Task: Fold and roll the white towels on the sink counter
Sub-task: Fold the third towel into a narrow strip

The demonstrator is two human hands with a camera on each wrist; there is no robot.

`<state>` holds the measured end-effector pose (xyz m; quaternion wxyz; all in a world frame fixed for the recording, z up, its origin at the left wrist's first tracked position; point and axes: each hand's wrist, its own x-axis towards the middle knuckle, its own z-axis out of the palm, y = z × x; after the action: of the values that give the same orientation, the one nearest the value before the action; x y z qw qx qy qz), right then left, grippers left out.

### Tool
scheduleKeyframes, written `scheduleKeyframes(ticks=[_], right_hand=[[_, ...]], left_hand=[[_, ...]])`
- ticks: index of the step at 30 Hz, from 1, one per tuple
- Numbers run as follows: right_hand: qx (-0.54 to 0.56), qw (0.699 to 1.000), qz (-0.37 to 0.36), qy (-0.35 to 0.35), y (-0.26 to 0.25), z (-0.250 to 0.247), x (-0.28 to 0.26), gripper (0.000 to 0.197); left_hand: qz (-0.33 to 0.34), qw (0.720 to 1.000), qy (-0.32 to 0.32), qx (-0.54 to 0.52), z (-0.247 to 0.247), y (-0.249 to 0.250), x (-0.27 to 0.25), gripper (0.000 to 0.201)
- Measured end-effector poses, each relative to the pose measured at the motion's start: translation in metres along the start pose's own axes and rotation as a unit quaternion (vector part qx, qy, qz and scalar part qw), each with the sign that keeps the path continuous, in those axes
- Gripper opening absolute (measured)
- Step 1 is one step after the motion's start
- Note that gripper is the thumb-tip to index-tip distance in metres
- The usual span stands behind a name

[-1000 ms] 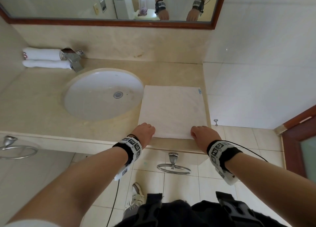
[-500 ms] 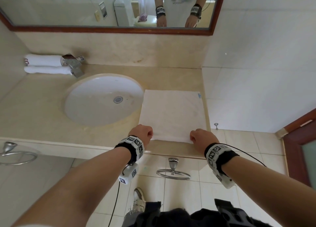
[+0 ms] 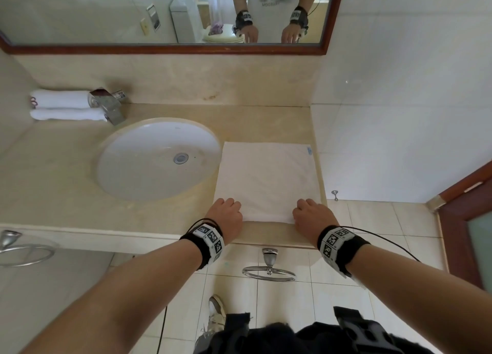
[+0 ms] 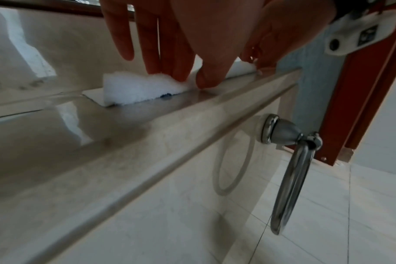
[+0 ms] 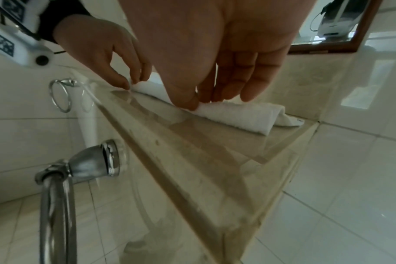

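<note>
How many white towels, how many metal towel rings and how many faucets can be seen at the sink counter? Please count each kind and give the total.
White towels: 3, one flat towel whose near edge the left hand and right hand pinch, plus two rolled towels
Towel rings: 2
Faucets: 1
Total: 6

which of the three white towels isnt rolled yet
The flat towel right of the sink, pinched at its near edge by both hands; the two rolled towels lie behind the faucet.
</note>
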<state>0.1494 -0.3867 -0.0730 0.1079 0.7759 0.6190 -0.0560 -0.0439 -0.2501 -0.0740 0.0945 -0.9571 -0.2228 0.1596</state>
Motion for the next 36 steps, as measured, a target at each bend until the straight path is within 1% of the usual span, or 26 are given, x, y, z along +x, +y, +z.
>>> scheduleKeyframes(ticks=[2, 5, 6, 7, 8, 10, 11, 13, 14, 16, 18, 22, 26, 29, 31, 33, 36], right_hand=[[-0.003, 1.000, -0.009, -0.004, 0.002, 0.000, 0.001, 0.027], [0.016, 1.000, -0.005, -0.012, 0.004, -0.002, 0.002, 0.025], [0.033, 0.999, 0.006, -0.009, 0.005, -0.004, 0.002, 0.024], [0.045, 0.999, 0.014, -0.006, 0.005, -0.005, 0.003, 0.022], [0.055, 0.998, 0.021, -0.005, 0.006, -0.007, 0.003, 0.021], [0.054, 0.998, 0.022, -0.009, 0.005, -0.010, 0.005, 0.021], [0.050, 0.998, 0.025, -0.016, 0.005, -0.011, 0.005, 0.022], [0.057, 0.997, 0.036, -0.024, 0.004, -0.012, 0.008, 0.025], [0.064, 0.997, 0.044, -0.026, 0.004, -0.012, 0.009, 0.025], [0.065, 0.996, 0.051, -0.022, 0.003, -0.010, 0.009, 0.026], [0.049, 0.998, 0.044, -0.006, 0.003, -0.007, 0.009, 0.027], [0.041, 0.998, 0.035, 0.014, 0.006, -0.005, 0.012, 0.025], [0.046, 0.998, 0.038, -0.003, 0.006, -0.008, 0.016, 0.026], [0.088, 0.994, 0.059, -0.032, 0.005, -0.013, 0.017, 0.025], [0.106, 0.992, 0.062, -0.035, 0.006, -0.015, 0.017, 0.022], [0.102, 0.993, 0.055, -0.035, 0.008, -0.014, 0.017, 0.020], [0.079, 0.995, 0.034, -0.046, 0.009, -0.012, 0.017, 0.022]], left_hand=[[0.003, 1.000, -0.022, 0.004, -0.001, -0.001, 0.000, 0.027], [0.024, 0.999, -0.024, 0.015, -0.002, -0.003, 0.003, 0.023], [0.026, 0.999, -0.023, 0.016, -0.004, -0.003, 0.003, 0.020], [0.023, 0.999, -0.024, 0.016, -0.005, -0.003, 0.003, 0.013], [0.026, 1.000, -0.012, 0.012, -0.004, -0.004, 0.003, 0.004], [0.024, 1.000, 0.004, 0.018, 0.003, -0.006, 0.005, 0.010], [0.027, 1.000, -0.002, 0.009, 0.005, -0.006, 0.005, 0.005], [0.025, 1.000, -0.017, -0.004, 0.005, -0.005, 0.005, 0.019], [0.026, 1.000, -0.006, -0.002, 0.008, -0.006, 0.008, 0.025], [0.034, 0.999, -0.012, 0.006, 0.004, -0.010, 0.013, 0.030], [0.042, 0.999, -0.012, 0.013, 0.002, -0.012, 0.017, 0.030], [0.017, 1.000, -0.012, -0.017, 0.001, -0.013, 0.020, 0.029], [-0.017, 0.998, -0.014, -0.064, 0.005, -0.013, 0.028, 0.028], [-0.045, 0.994, -0.018, -0.098, 0.001, -0.013, 0.031, 0.029], [-0.062, 0.992, -0.008, -0.110, -0.003, -0.016, 0.031, 0.026], [-0.053, 0.994, -0.001, -0.093, -0.007, -0.017, 0.031, 0.024], [-0.025, 0.999, -0.013, -0.046, -0.009, -0.013, 0.029, 0.026]])
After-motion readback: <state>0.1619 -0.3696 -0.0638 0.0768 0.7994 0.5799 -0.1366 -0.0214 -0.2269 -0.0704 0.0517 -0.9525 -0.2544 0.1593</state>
